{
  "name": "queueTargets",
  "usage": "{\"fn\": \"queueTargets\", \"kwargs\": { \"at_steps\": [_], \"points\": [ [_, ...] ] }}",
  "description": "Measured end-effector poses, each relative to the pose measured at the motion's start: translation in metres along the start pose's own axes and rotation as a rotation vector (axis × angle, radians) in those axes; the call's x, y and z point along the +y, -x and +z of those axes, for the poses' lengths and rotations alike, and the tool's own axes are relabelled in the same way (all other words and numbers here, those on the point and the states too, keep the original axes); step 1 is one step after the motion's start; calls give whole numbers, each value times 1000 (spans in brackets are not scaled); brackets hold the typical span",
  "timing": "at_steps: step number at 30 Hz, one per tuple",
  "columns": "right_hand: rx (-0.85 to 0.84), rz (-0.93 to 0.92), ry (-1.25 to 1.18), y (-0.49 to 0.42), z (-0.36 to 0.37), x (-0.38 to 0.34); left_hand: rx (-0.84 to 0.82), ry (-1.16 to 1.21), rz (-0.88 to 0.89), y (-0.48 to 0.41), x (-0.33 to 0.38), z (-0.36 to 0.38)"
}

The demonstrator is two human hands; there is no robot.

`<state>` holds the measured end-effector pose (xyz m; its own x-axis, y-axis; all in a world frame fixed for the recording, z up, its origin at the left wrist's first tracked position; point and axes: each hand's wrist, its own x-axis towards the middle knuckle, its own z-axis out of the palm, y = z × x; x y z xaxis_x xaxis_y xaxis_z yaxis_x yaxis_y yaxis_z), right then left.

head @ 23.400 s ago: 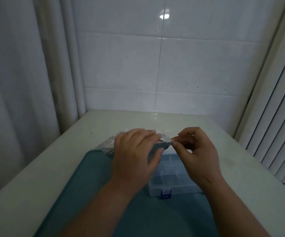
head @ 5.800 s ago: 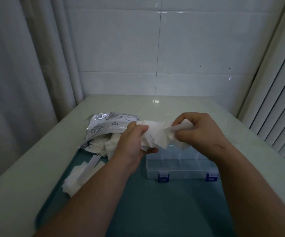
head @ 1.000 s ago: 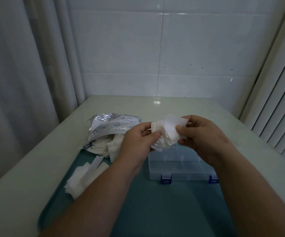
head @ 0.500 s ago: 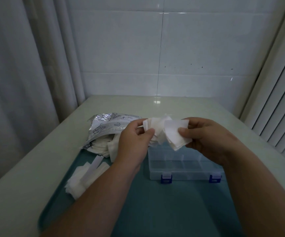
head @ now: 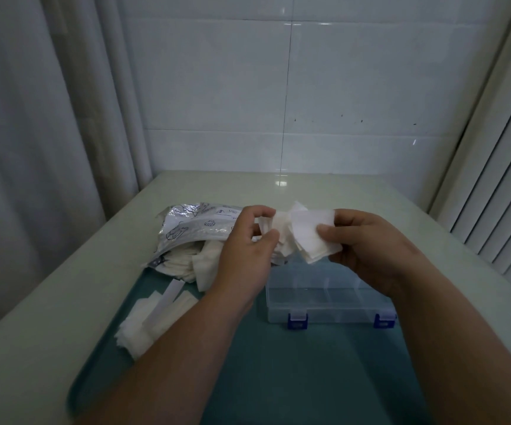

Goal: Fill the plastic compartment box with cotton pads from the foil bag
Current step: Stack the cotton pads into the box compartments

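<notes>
A fanned bunch of white square cotton pads point(head: 306, 234) is held above the back of the clear compartment box point(head: 327, 299). My right hand point(head: 367, 246) pinches the pads from the right with thumb on top. My left hand point(head: 248, 256) pinches their left end. The box has blue latches, lies open on the teal mat point(head: 278, 363), and its visible compartments look empty. The silver foil bag point(head: 193, 225) lies open at the left, with more pads spilling from its mouth point(head: 186, 262).
A loose pile of pads point(head: 153, 320) with a white strip on top lies on the mat's left edge. The pale table point(head: 49, 317) meets a tiled wall behind, a curtain at the left and blinds at the right.
Over the last second both hands have spread the bunch of pads apart sideways; the right hand has drawn its pads a little to the right. Box, bag and pile have stayed put.
</notes>
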<state>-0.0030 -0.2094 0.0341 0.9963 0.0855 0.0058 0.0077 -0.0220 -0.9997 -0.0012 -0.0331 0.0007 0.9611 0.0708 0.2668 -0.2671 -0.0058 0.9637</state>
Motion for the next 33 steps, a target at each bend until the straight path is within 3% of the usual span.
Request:
{"fn": "queueTargets", "kwargs": {
  "at_steps": [15,33],
  "points": [
    [-14,-67,157,4,5,0,-96,23,-33,2,1,-1],
    [-36,-76,169,2,4,-1,-76,8,-67,3,5,-2]
  ]
}}
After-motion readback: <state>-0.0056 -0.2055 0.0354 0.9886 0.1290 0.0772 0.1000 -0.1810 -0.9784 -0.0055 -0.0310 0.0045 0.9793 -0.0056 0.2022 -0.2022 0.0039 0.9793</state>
